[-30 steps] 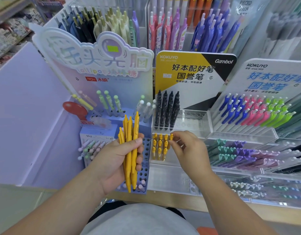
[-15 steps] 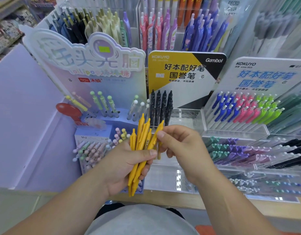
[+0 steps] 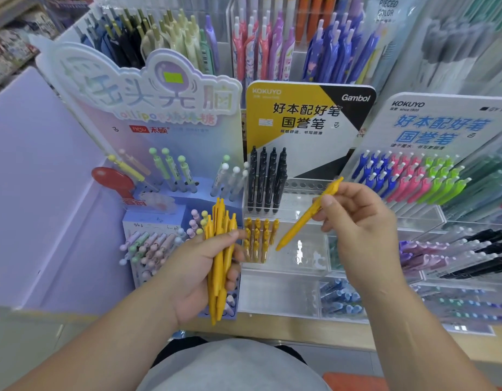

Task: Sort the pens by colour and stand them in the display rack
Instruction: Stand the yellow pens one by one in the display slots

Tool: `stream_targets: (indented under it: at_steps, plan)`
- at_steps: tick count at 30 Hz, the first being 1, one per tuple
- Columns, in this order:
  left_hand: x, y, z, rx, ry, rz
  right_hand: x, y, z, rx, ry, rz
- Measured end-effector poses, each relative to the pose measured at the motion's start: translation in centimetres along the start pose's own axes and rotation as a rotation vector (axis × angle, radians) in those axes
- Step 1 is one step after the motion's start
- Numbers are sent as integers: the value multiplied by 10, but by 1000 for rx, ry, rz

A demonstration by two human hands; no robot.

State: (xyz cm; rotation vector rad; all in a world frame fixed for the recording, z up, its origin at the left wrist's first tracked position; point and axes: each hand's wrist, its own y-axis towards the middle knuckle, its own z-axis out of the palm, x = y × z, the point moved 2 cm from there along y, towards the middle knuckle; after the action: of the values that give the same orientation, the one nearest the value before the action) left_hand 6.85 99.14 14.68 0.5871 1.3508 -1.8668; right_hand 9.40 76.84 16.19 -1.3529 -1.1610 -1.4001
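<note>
Your left hand (image 3: 193, 272), 7 o'clock from frame centre, grips a bundle of yellow pens (image 3: 219, 249), fingers and thumb wrapped round it, clip ends toward 12. Your right hand (image 3: 362, 230), at 4 o'clock, pinches a single yellow pen (image 3: 300, 224) between thumb and fingertips. That pen is tilted, clicker end toward 1, tip toward 7, over the clear rack (image 3: 278, 294); can't tell if it touches. The standing yellow pens (image 3: 258, 238) sit in the rack at 6 o'clock, between your hands, just beside your left fingertips. Black pens (image 3: 266, 179) stand one tier behind, at 12 of those. Blue, pink and green pens (image 3: 408, 179) fill the neighbouring rack at 3 o'clock.
</note>
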Motion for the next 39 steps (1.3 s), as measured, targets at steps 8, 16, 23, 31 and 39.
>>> stream_targets:
  at_steps: [8, 16, 23, 31, 39]
  plan:
    - [1, 1, -7, -4, -36, 2, -50, -10, 19, 139, -440, -144]
    - [0, 0, -10, -9, -71, 13, -52, -9, 26, 164, -502, -215]
    - [-1, 0, -10, -2, -73, 22, -53, -13, 26, 158, -493, -242]
    - [1, -1, -12, -3, -72, 17, -57, -16, 26, 189, -542, -248]
    - [1, -2, -13, 6, -71, 17, -77, -18, 33, 206, -679, -270]
